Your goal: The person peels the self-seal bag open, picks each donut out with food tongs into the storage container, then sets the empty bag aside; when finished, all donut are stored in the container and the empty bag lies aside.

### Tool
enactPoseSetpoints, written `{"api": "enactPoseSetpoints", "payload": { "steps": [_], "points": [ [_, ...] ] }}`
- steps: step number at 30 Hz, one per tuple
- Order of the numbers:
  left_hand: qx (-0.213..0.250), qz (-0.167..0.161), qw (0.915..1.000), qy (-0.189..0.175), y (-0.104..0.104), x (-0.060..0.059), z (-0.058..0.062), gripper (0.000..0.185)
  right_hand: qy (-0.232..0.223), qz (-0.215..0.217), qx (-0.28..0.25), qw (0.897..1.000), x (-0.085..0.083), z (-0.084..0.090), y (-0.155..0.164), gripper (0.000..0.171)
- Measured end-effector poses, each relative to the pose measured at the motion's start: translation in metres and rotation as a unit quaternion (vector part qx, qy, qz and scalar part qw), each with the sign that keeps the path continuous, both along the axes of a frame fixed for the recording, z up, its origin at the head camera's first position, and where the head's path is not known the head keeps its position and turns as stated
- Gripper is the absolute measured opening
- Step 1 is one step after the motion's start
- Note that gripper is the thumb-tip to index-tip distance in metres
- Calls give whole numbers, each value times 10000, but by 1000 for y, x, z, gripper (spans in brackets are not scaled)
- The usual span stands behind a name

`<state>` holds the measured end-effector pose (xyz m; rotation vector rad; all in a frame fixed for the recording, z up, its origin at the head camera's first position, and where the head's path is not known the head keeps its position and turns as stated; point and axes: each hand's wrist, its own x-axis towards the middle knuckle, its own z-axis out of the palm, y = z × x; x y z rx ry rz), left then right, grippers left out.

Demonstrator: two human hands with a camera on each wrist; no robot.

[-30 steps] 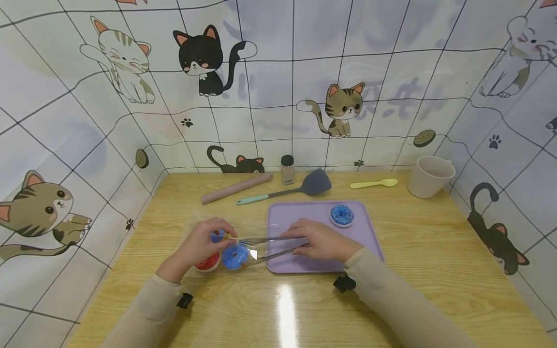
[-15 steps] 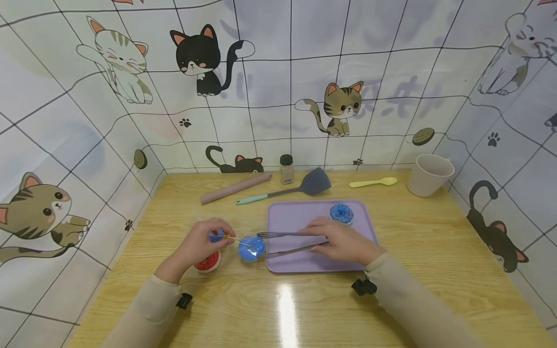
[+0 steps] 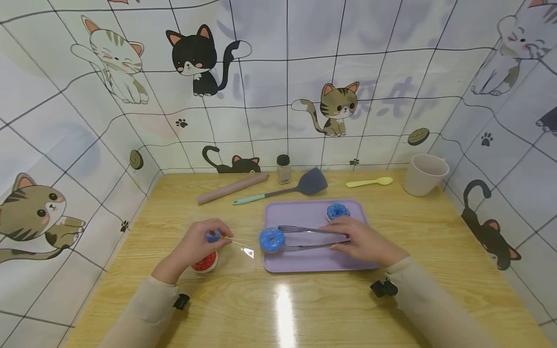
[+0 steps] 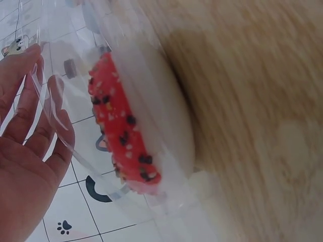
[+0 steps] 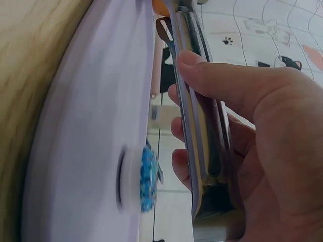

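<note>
My left hand pinches the edge of a clear plastic bag. Inside it a red-iced toy donut with dark and pale sprinkles shows close up in the left wrist view. A blue piece, mostly hidden, peeks out behind the left fingers. My right hand holds metal tongs, thumb on one arm and fingers round the other. Between the tong tips is a blue donut, at the left edge of the lilac tray. Farther back on the tray lies another blue donut.
Behind the tray lie a rolling pin, a dark spatula with a mint handle, and a yellow spoon. A black-capped jar stands by the wall. At the back right is a beige cup.
My right hand has moved right, drawing the blue donut in the tongs out of the bag and to the tray's left edge. The left hand has stayed in place.
</note>
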<state>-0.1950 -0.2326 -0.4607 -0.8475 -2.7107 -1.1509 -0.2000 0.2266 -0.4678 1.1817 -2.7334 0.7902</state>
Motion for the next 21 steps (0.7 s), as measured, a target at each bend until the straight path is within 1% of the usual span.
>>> {"api": "enactPoseSetpoints", "payload": {
  "steps": [3, 6, 13, 19, 21],
  "points": [
    [20, -10, 10000, 1, 0, 0, 1, 14, -79, -131, 16, 9999, 0, 2, 9, 51],
    [36, -15, 10000, -3, 1, 1, 3, 18, -29, -251, 27, 9997, -1, 2, 17, 51],
    [43, -46, 10000, 14, 0, 1, 1, 19, 261, -454, 45, 9986, -6, -1, 32, 52],
    [43, -38, 10000, -2, 0, 0, 0, 19, 575, -586, 78, 9966, -8, 0, 35, 52],
    [65, -44, 10000, -43, 0, 0, 0, 16, 631, -630, 111, 9960, -8, 0, 35, 53]
  ]
}}
